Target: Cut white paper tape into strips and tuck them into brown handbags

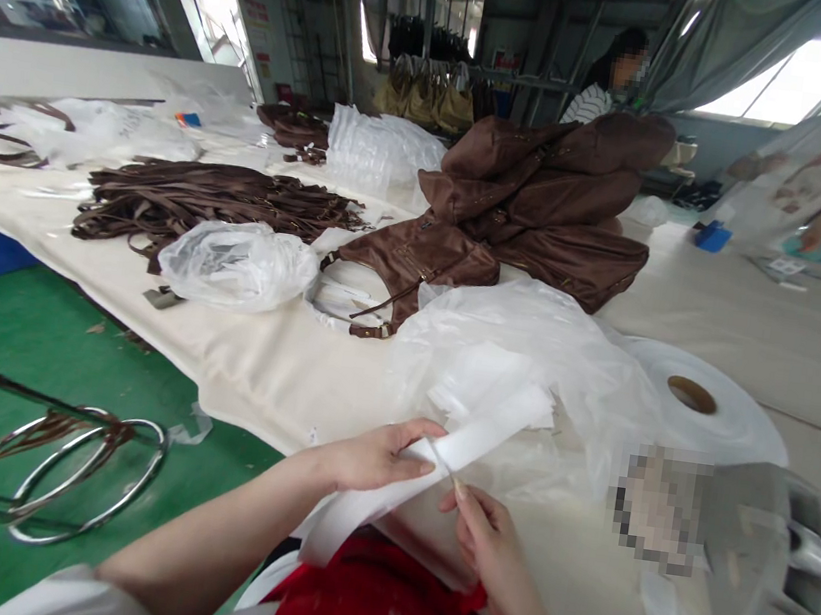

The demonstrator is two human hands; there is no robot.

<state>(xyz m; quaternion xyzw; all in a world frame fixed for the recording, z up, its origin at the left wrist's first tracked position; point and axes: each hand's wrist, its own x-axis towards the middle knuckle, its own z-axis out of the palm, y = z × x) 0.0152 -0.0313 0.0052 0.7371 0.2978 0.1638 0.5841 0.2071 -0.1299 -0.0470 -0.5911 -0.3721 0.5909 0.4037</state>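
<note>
My left hand pinches a long white strip of paper-like material between thumb and fingers. Its lower end curls over the red apron at my lap. A thin greyish strip lies across the white one, too small to identify. My right hand is closed, with thumb and forefinger pinching the lower end of this thin strip. Just beyond my hands, a stack of white sheets rests on crumpled clear plastic bags.
Brown handbags are heaped at the back, beside brown straps. To the right are a large white roll and a grey tape dispenser. A metal-ringed stool stands on the green floor. Two people are across the table.
</note>
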